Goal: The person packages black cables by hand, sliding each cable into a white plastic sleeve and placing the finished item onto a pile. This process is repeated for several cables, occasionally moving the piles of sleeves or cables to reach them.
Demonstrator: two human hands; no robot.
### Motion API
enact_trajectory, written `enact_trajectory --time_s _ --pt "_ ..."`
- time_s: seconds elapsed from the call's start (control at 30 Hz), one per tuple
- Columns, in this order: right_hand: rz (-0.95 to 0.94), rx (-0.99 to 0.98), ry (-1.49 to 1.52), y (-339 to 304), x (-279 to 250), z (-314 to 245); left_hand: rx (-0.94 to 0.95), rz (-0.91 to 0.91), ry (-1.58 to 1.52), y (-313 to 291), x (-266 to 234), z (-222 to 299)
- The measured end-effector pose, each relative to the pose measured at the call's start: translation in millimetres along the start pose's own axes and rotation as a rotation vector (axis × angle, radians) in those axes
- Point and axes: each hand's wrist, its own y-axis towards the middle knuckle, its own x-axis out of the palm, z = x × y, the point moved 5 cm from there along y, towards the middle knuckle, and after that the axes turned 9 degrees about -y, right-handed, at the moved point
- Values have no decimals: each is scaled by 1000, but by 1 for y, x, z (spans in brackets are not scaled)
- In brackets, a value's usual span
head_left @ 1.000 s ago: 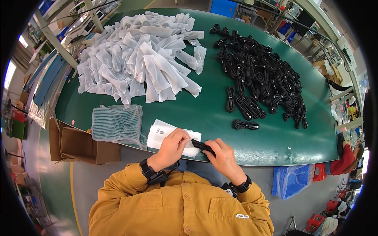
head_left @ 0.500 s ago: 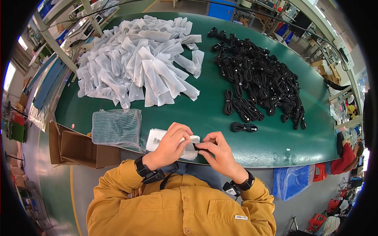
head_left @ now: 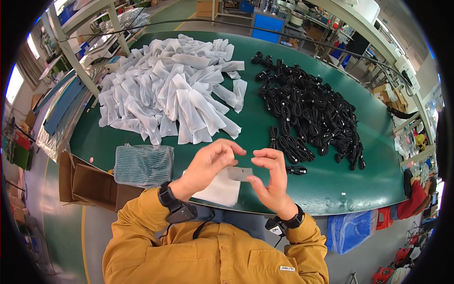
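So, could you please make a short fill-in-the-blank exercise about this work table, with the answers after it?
1. The table has a ____ top.
2. The pile of coiled cables is ____ in colour.
3. The white pouches are heaped on the person's ____ side of the cables.
4. The left hand and the right hand hold a small flat ____ piece between them.

Missing words: green; black; left; grey

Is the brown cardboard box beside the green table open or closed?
Open. The cardboard box has its flaps spread outward at the table's left edge; what is inside cannot be told.
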Motion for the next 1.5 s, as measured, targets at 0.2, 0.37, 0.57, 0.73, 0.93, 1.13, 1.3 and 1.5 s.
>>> enact_trajectory --time_s 0.2,0.37,0.57,0.73,0.93,1.13,1.3,1.5 --pt "-124 241 72 1 23 40 14 145 -15 40 -28 9" --pt "-163 365 -152 -20 18 84 378 -404 958 20 4 -23" --pt "-196 508 -119 -46 -9 94 243 -831 1359 17 45 -93" --pt "-250 625 16 -48 -14 84 257 -840 1357 26 44 -118" --pt "-267 668 83 -35 -4 102 290 -346 1013 69 9 -34" --pt "-538 517 -197 16 47 109 401 224 1262 95 -121 47" --pt "-607 432 -497 25 118 135 371 6 1759 67 -106 38" --pt "-555 475 -618 59 180 188 13 -281 1896 67 -147 1"
